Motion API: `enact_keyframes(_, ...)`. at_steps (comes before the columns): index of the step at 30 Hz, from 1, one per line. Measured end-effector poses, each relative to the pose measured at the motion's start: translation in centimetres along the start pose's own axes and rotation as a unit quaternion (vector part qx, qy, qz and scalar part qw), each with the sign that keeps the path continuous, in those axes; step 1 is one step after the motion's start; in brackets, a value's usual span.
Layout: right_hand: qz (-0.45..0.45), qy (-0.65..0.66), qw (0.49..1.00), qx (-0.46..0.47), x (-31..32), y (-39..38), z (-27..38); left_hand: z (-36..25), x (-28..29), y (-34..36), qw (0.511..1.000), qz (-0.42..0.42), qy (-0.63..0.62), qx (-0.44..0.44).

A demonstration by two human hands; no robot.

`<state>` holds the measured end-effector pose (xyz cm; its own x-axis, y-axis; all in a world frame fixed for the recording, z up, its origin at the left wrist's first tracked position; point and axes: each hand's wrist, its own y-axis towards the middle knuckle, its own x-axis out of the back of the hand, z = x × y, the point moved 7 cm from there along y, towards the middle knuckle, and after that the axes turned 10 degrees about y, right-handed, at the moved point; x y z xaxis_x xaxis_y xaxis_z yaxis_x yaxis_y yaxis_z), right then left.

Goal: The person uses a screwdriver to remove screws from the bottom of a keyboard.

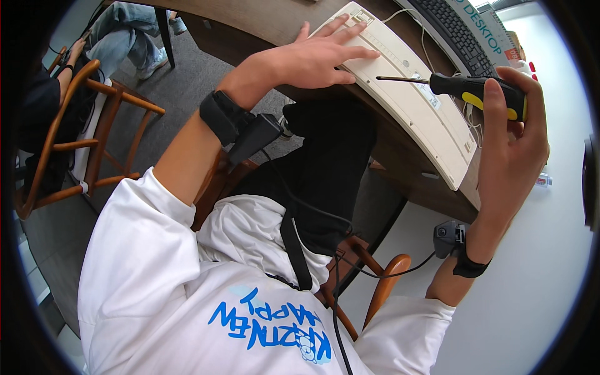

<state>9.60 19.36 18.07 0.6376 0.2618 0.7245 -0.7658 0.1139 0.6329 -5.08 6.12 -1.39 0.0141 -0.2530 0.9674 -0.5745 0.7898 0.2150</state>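
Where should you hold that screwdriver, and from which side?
Probably by the screwdriver's thick handle, coming from the right, as the right hand does: the handle forms its right end, leaving the thin shaft, pointing left over the pale keyboard, free.

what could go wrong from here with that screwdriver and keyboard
The screwdriver points its tip roughly toward the left hand, so a slip of the right hand might jab it. The beige keyboard lies along the table's edge; a hard push near that side could perhaps shift it. The black cable passes a wooden chair arm and might snag.
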Motion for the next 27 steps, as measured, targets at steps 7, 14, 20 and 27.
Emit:
enact_keyframes(7, -0.053, 0.018, 0.997, -0.048, 2.1, -1.6, -1.0, -2.1, 3.5, 0.1, 0.991, -0.117, 0.03, -0.051)
enact_keyframes(14, -0.093, 0.074, 0.988, -0.099, 3.8, -4.8, -3.2, -3.6, 2.4, 0.2, 0.974, -0.193, -0.005, -0.122)
enact_keyframes(20, -0.102, 0.101, 0.981, -0.134, 4.5, -7.2, -4.8, -4.6, 2.5, 0.0, 0.967, -0.212, 0.048, -0.136)
enact_keyframes(27, -0.131, 0.105, 0.973, -0.16, 5.5, -9.4, -6.6, -6.8, 1.7, 0.7, 0.958, -0.138, 0.193, -0.161)
